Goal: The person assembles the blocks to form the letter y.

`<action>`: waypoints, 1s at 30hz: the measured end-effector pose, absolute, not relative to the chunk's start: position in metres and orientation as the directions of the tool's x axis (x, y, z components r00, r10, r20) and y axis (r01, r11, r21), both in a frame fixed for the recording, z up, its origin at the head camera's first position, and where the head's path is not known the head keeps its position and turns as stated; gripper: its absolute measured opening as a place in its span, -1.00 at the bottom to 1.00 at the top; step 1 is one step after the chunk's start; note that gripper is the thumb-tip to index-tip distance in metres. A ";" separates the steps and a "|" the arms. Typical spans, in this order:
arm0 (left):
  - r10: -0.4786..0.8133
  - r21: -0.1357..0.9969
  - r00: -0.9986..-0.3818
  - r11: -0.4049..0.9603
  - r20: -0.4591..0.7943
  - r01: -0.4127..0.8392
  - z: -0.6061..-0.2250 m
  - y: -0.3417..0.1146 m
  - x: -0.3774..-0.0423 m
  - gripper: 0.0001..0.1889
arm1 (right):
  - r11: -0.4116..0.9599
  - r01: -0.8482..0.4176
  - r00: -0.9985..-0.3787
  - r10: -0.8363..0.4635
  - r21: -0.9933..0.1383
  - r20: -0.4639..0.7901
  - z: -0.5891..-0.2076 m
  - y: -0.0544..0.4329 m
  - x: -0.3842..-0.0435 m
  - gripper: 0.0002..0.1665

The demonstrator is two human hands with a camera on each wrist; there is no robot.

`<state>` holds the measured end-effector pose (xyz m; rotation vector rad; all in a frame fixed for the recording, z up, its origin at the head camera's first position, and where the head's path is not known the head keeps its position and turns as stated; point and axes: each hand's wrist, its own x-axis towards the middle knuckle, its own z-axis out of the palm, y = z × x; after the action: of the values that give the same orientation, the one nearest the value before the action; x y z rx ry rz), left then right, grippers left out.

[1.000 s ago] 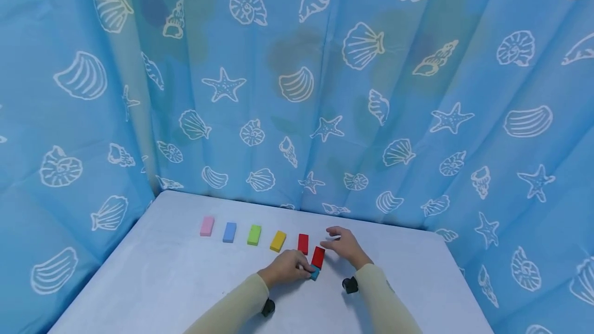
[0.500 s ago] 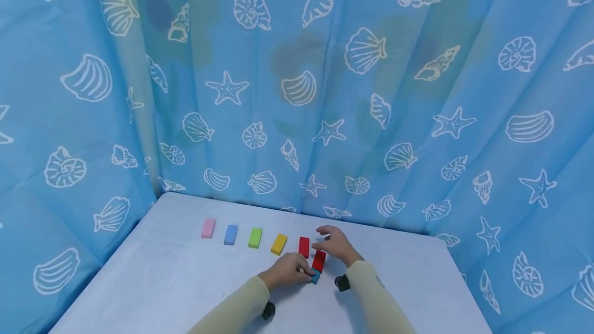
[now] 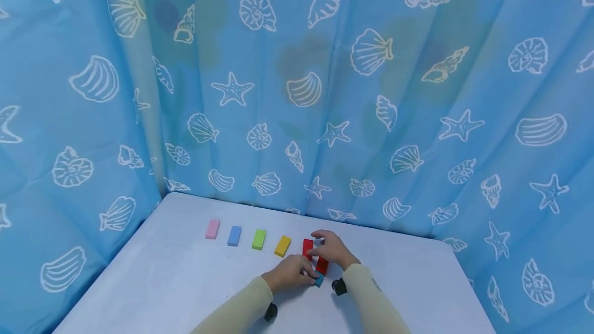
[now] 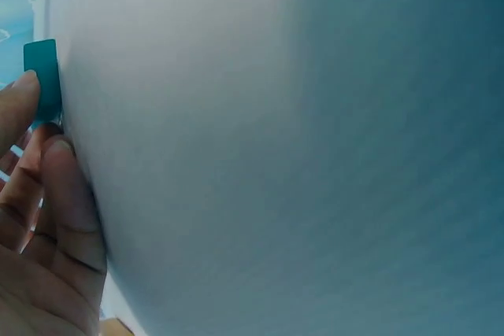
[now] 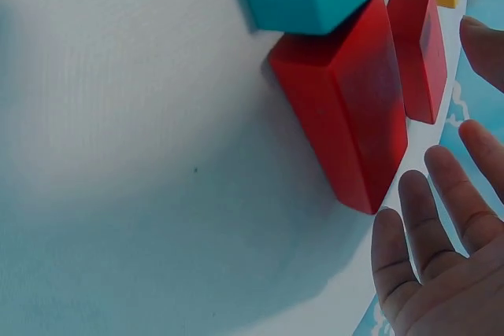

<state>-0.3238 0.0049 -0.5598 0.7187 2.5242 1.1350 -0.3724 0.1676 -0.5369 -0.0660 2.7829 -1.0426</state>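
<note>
My left hand [image 3: 289,273] pinches a small teal block [image 3: 318,279] near the middle of the white table; in the left wrist view the thumb lies on the face of that teal block [image 4: 46,76]. One end of a red block [image 5: 370,108] meets the teal block, or nearly so. A second red block [image 3: 307,247] stands just behind, to the left. Over the two red ones hovers my right hand [image 3: 335,249], fingers spread and loosely bent, partly covering them. In the right wrist view its fingers [image 5: 421,218] hold nothing.
Left of the red blocks, a spaced row runs across the white table [image 3: 185,282]: yellow block [image 3: 282,246], green block [image 3: 259,239], blue block [image 3: 234,236] and pink block [image 3: 212,229]. A blue shell-patterned curtain [image 3: 278,117] hangs behind the table and along its sides.
My right hand has moved left, from beside the red blocks to over them. The left hand stays at the teal block. The head view has shifted slightly.
</note>
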 end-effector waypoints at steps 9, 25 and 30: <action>0.552 0.768 -0.832 0.556 -0.053 0.320 -0.557 0.004 -0.325 -0.82 | 0.763 0.015 -0.977 -0.127 -0.646 -0.173 -0.536 0.163 -0.375 -0.28; 0.554 0.756 -0.830 0.573 -0.073 0.316 -0.556 0.005 -0.325 -0.84 | 0.748 0.018 -0.976 -0.132 -0.664 -0.175 -0.545 0.163 -0.378 -0.18; 0.554 0.750 -0.831 0.573 -0.056 0.332 -0.558 0.003 -0.325 -0.83 | 0.759 0.008 -0.977 -0.132 -0.650 -0.166 -0.547 0.160 -0.378 -0.26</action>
<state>-0.3255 0.0032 -0.5583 0.7296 2.5225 1.1150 -0.3779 0.1596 -0.5467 -0.0987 2.7544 -1.0196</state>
